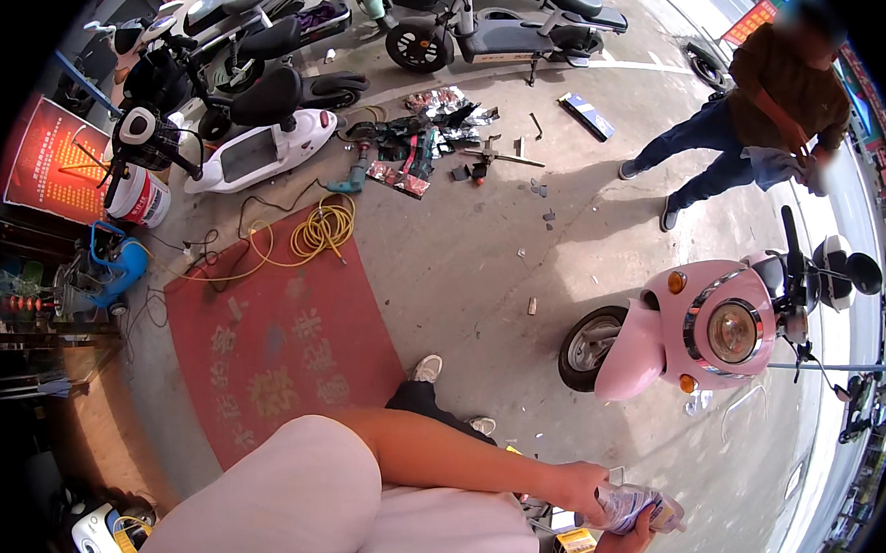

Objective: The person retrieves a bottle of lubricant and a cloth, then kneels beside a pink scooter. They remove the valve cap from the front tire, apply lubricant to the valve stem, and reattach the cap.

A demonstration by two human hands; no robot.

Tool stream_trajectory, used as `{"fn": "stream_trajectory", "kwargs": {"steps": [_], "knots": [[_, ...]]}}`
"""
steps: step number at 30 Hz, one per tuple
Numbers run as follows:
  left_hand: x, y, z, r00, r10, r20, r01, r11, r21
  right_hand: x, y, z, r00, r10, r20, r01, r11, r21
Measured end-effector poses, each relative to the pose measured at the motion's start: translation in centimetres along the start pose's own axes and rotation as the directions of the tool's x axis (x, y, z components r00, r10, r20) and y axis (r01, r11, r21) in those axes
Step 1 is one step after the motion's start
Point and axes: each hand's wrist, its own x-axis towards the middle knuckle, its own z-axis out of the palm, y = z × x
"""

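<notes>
At the lower right, my left hand (pixel 579 489) and my right hand (pixel 628 539) are closed on a clear plastic bottle (pixel 651 506) with a label, held tilted sideways. My left forearm crosses in front of my light shirt. Partly hidden below my hands is a yellow box (pixel 575 546) among other small items.
A pink scooter (pixel 637 352) stands right, below a person (pixel 788 94) in dark clothes. Parked scooters (pixel 271 107) line the top left. A red mat (pixel 228 355), coiled yellow hose (pixel 322 228), drill (pixel 348 181), scattered parts (pixel 419 165) and blue compressor (pixel 123 265) are on the ground.
</notes>
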Motion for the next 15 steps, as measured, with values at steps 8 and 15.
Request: {"fn": "stream_trajectory", "kwargs": {"steps": [8,15], "knots": [[-3.1,3.6,-1.5,0.996,-0.035,0.088,0.029,0.997,0.066,-1.7,-1.4,3.2,0.986,0.153,-0.073,-0.147,0.985,0.087],[-2.6,2.2,-0.1,0.961,0.07,0.266,-0.086,0.995,0.048,-7.7,-1.0,3.8,0.977,0.156,-0.147,-0.093,0.927,0.364]]}}
